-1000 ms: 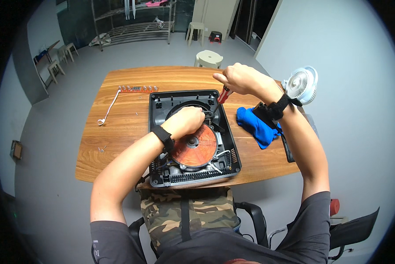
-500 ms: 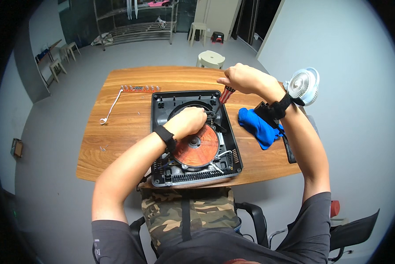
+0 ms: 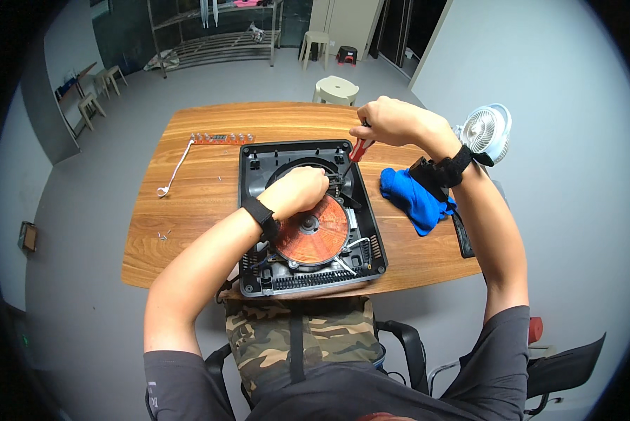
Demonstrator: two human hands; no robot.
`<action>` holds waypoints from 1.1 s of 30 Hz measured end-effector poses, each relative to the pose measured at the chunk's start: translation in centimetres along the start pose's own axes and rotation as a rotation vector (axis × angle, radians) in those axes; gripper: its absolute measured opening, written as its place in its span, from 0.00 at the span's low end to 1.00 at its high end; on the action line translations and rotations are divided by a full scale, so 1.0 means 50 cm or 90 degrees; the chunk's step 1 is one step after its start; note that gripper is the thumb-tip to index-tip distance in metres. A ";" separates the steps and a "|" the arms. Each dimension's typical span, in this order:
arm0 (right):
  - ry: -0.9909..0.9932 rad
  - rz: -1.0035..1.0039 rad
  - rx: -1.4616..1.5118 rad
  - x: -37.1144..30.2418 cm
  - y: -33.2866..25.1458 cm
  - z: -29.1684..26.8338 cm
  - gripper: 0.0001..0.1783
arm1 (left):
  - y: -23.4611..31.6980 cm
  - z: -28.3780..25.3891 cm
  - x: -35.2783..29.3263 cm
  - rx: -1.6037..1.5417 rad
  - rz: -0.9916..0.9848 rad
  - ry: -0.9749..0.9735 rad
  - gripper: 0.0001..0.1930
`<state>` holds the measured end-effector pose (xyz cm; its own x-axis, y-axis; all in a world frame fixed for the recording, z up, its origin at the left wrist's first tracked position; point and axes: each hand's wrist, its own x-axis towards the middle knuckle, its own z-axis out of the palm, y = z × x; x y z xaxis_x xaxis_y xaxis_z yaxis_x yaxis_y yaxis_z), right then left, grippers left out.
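An opened induction cooker (image 3: pixel 372 219) lies on the wooden table in front of me, its black housing showing the parts inside. Its round copper coil (image 3: pixel 316 244) sits in the near half. My right hand (image 3: pixel 393 121) is closed around the top of a red-handled screwdriver (image 3: pixel 358 150), which leans with its shaft pointing down into the housing's far right part. Over the coil's far edge, my left hand (image 3: pixel 299 189) reaches in with curled fingers beside small dark parts (image 3: pixel 337 184). Whatever those fingers grip is hidden beneath the hand.
Left of the cooker lie a thin strip board (image 3: pixel 220 139), a white cable (image 3: pixel 179 167) and several small screws (image 3: pixel 163 236). A blue cloth (image 3: pixel 414 203) lies to the right, under a black block (image 3: pixel 427 181). A small white fan (image 3: pixel 485 133) stands at the right edge.
My right hand has shifted slightly up and right, and its grip on the screwdriver handle has changed. The handle shows a different side. My left hand stays nearly in place.
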<state>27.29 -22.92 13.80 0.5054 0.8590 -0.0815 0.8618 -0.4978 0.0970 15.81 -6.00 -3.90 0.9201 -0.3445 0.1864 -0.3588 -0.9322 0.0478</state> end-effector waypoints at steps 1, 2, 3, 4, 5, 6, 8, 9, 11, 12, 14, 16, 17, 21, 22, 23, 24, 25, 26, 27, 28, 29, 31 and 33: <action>0.001 0.004 -0.006 -0.001 -0.004 -0.003 0.25 | -0.001 -0.001 0.001 0.000 0.006 -0.016 0.12; 0.001 0.008 -0.013 -0.002 -0.007 -0.003 0.25 | -0.002 -0.003 0.004 0.000 0.011 -0.033 0.13; 0.006 0.006 -0.015 -0.008 -0.005 -0.003 0.25 | -0.003 -0.007 0.004 0.001 0.015 -0.051 0.14; 0.013 -0.012 -0.015 -0.005 -0.003 -0.001 0.25 | -0.011 0.000 -0.001 0.008 0.023 -0.036 0.13; 0.019 -0.030 -0.015 -0.004 0.001 0.000 0.24 | -0.015 0.009 0.000 0.016 0.031 -0.021 0.13; 0.018 -0.028 0.009 -0.001 0.013 0.007 0.24 | -0.004 -0.006 0.003 0.009 0.018 -0.048 0.12; 0.029 -0.013 0.002 -0.005 0.005 0.002 0.24 | -0.002 -0.021 0.004 -0.029 -0.012 -0.105 0.10; 0.032 -0.018 -0.002 -0.003 -0.002 -0.001 0.23 | -0.007 -0.018 0.008 -0.023 0.005 -0.113 0.11; 0.042 -0.033 0.003 0.004 -0.014 -0.003 0.22 | -0.022 -0.029 0.005 -0.026 0.008 -0.150 0.12; 0.042 -0.031 0.005 0.009 -0.020 -0.002 0.22 | -0.020 -0.057 0.001 -0.040 -0.013 -0.167 0.13; 0.038 -0.023 0.011 0.013 -0.035 -0.001 0.21 | -0.058 -0.076 -0.010 -0.108 -0.025 -0.143 0.18; 0.052 -0.036 0.011 0.006 -0.015 0.012 0.20 | -0.082 -0.135 -0.035 -0.196 -0.043 -0.082 0.21; 0.060 -0.045 0.014 0.006 -0.008 0.018 0.20 | -0.110 -0.147 -0.053 -0.184 -0.051 -0.049 0.18; 0.036 -0.007 0.026 0.007 -0.014 0.019 0.20 | -0.222 -0.161 -0.170 -0.050 -0.254 0.002 0.13; 0.044 -0.022 0.027 0.013 -0.021 0.016 0.20 | -0.285 -0.112 -0.222 -0.035 -0.265 0.040 0.12; 0.049 -0.031 0.025 0.016 -0.023 0.018 0.21 | -0.311 -0.081 -0.255 -0.051 -0.301 0.027 0.11; 0.056 -0.037 0.022 0.018 -0.024 0.016 0.21 | -0.315 -0.053 -0.269 -0.036 -0.354 -0.008 0.10; 0.034 -0.017 0.019 0.014 -0.025 0.011 0.20 | -0.302 -0.041 -0.273 -0.023 -0.401 -0.044 0.09; 0.012 0.004 0.016 0.010 -0.030 0.001 0.19 | -0.290 -0.030 -0.273 -0.030 -0.415 -0.028 0.09; -0.012 0.023 0.014 0.007 -0.032 -0.003 0.19 | -0.272 -0.026 -0.270 -0.040 -0.430 -0.013 0.09; -0.008 0.025 0.022 0.006 -0.025 -0.001 0.19 | -0.271 -0.013 -0.265 -0.027 -0.449 -0.013 0.10; -0.007 0.025 0.024 0.004 -0.023 -0.004 0.20 | -0.263 -0.007 -0.263 0.004 -0.456 -0.001 0.10; -0.007 0.023 0.031 -0.001 -0.026 -0.008 0.20 | -0.270 0.018 -0.268 0.034 -0.457 -0.005 0.10; -0.001 0.022 0.037 -0.004 -0.023 -0.008 0.20 | -0.265 0.032 -0.275 0.063 -0.432 0.028 0.09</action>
<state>26.19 -22.46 14.08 0.5343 0.8414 -0.0810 0.8453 -0.5327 0.0418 8.17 10.89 -8.68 0.9279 0.3223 0.1874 0.3130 -0.9465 0.0782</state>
